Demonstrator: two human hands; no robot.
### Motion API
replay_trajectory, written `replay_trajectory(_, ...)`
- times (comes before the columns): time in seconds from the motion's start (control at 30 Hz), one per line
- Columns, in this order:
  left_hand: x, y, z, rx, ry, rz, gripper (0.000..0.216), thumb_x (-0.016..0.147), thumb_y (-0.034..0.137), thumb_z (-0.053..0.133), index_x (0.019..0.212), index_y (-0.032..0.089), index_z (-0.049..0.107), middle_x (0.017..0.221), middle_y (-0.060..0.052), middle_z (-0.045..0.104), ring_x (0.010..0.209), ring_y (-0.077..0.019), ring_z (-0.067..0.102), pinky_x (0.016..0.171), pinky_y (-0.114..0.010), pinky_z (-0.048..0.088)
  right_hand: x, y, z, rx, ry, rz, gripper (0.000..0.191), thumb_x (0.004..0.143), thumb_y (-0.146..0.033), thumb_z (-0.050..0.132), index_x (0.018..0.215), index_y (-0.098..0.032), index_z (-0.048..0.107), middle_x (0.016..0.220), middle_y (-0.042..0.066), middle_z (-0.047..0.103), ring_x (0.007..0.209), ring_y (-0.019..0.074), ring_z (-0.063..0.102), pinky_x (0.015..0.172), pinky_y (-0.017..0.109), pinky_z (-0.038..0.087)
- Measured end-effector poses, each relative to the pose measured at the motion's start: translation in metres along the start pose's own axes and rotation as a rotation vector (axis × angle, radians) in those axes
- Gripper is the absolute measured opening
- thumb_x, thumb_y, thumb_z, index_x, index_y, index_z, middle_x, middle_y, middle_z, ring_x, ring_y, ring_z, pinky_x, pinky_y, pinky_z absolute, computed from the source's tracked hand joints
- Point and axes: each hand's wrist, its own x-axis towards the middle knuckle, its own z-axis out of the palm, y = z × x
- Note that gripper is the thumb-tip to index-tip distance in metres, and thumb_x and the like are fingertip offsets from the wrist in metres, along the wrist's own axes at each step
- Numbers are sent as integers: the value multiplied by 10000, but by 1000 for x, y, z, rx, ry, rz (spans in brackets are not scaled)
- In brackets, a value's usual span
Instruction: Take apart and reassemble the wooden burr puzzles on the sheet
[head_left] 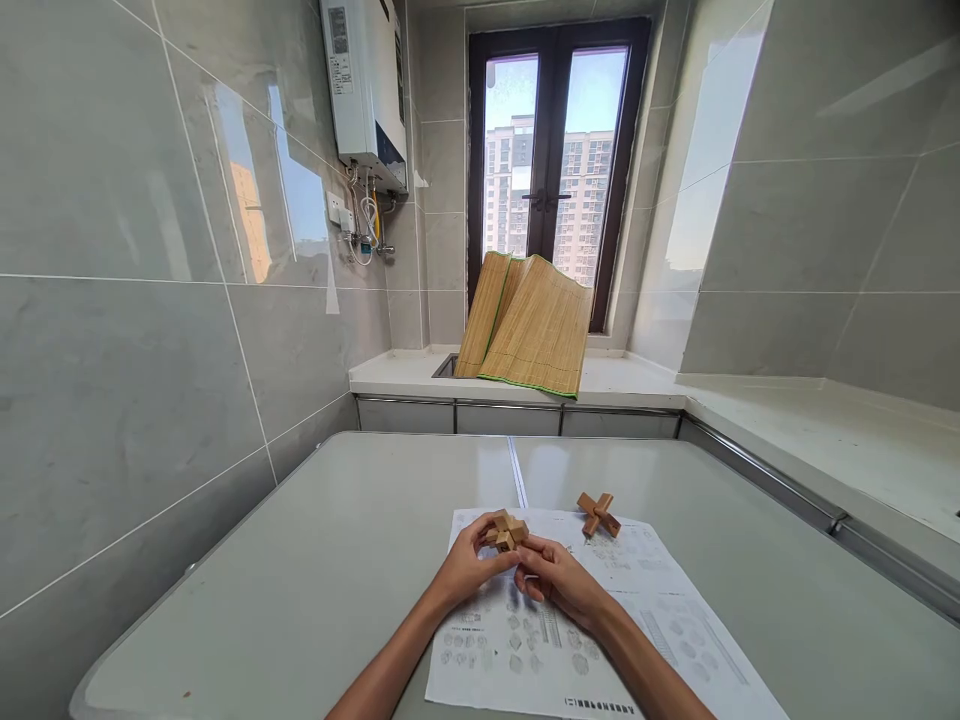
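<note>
Between my two hands is a small light-wood burr puzzle point(505, 532), made of interlocking blocks and held just above a printed sheet point(525, 660). My left hand point(474, 562) grips its left side, fingers curled behind and thumb below. At its right side, the fingertips of my right hand point(559, 577) are pinched on the puzzle, with the other fingers curled under. Lying at the sheet's top edge, right of my hands, is a darker brown wooden cross-shaped puzzle point(598, 514); neither hand touches it. The sheet carries rows of small diagrams and text.
The sheet lies on a pale folding table point(300, 600) with a seam down its middle. Beyond it is a white counter point(630, 372), where a bamboo mat point(536, 330) leans by the window. A water heater point(367, 95) hangs on the left tiled wall.
</note>
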Motion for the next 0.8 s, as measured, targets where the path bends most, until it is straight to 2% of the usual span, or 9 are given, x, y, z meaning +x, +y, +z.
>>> replay_trajectory(0.17, -1, 0, 4, -90, -55, -12, 520, 733, 358, 858, 1171, 219, 613, 1267, -107, 674, 1148, -283, 636, 1036, -430, 472, -4, 1, -7, -122, -6, -47, 409, 816, -506, 764, 1059, -185, 691, 714, -16, 592, 583, 109, 494, 507, 228, 368)
replay_trajectory(0.3, 0, -5, 5, -85, -21, -1, 583, 692, 333, 892, 1166, 242, 566, 1283, -101, 654, 1129, -271, 641, 999, -427, 489, 2, 13, -13, -230, 122, -108, 353, 815, -475, 755, 1007, -202, 642, 633, -53, 570, 522, 102, 463, 517, 240, 378)
replay_trajectory(0.4, 0, -9, 7, -39, 47, -1, 601, 693, 327, 891, 1167, 246, 532, 1229, -93, 670, 1121, -264, 644, 997, -430, 486, 6, 21, -17, -295, 214, -145, 334, 808, -483, 735, 952, -215, 597, 607, -47, 601, 529, 132, 502, 502, 247, 384)
replay_trajectory(0.53, -1, -12, 10, 21, 101, -2, 621, 684, 344, 891, 1179, 241, 530, 1184, -89, 683, 1107, -266, 648, 980, -420, 494, 5, 22, -18, -425, 274, -177, 295, 819, -469, 693, 945, -219, 598, 723, -13, 674, 556, 150, 550, 511, 258, 393)
replay_trajectory(0.67, -1, -11, 11, 67, 129, -13, 652, 653, 333, 904, 1188, 238, 544, 1146, -79, 700, 1088, -268, 651, 973, -411, 494, 1, 18, -17, -580, 321, -220, 238, 828, -418, 691, 935, -214, 632, 837, 19, 715, 676, 180, 610, 605, 284, 436)
replay_trajectory(0.8, -2, -8, 11, 69, 134, -25, 648, 656, 339, 903, 1193, 241, 554, 1171, -83, 704, 1099, -271, 651, 987, -405, 487, 2, 18, -16, -458, 267, -196, 326, 852, -483, 669, 1030, -213, 628, 932, 49, 724, 687, 191, 635, 572, 286, 451)
